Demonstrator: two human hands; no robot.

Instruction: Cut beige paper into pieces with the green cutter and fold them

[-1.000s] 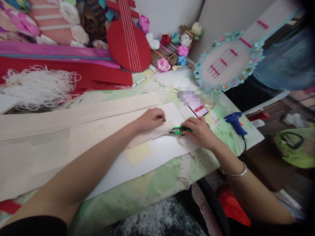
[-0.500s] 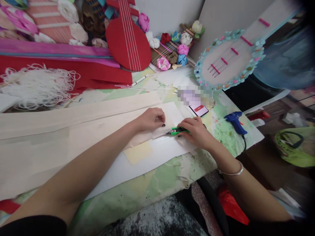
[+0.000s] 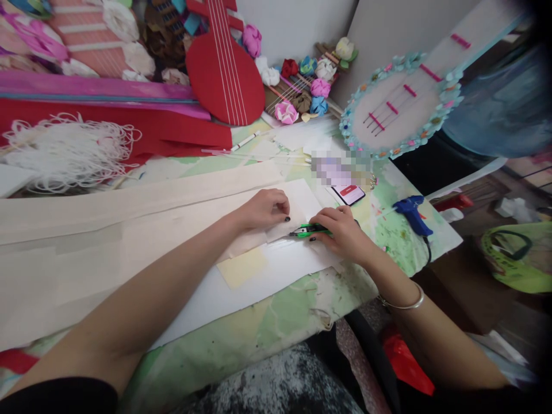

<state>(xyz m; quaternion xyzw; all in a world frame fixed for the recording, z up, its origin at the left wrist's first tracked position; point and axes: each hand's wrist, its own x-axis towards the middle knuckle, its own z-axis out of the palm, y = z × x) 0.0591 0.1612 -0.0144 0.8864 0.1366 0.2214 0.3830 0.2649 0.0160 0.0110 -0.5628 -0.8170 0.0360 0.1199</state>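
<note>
A utility knife (image 3: 305, 230) with a green and black body is in my right hand (image 3: 340, 231), its blade pointing left. The blade tip is at the lower edge of a small white sheet (image 3: 296, 202), which lies over a larger white board (image 3: 259, 287). My left hand (image 3: 267, 208) rests on the white sheet just left of the knife, fingers curled in; whether anything is between them is hidden. Long cream panels (image 3: 86, 253) extend left under my left forearm. A pale yellow patch (image 3: 244, 267) shows on the board below my left hand.
A phone (image 3: 350, 194) and a blue glue gun (image 3: 411, 213) lie to the right. White string (image 3: 73, 150) is heaped at the left. A red paper instrument (image 3: 226, 75) and a flower-trimmed one (image 3: 401, 106) stand at the back. The table's front edge (image 3: 302, 339) is near my body.
My right hand and the knife have shifted very slightly left. My left hand stays in place on the sheet.
</note>
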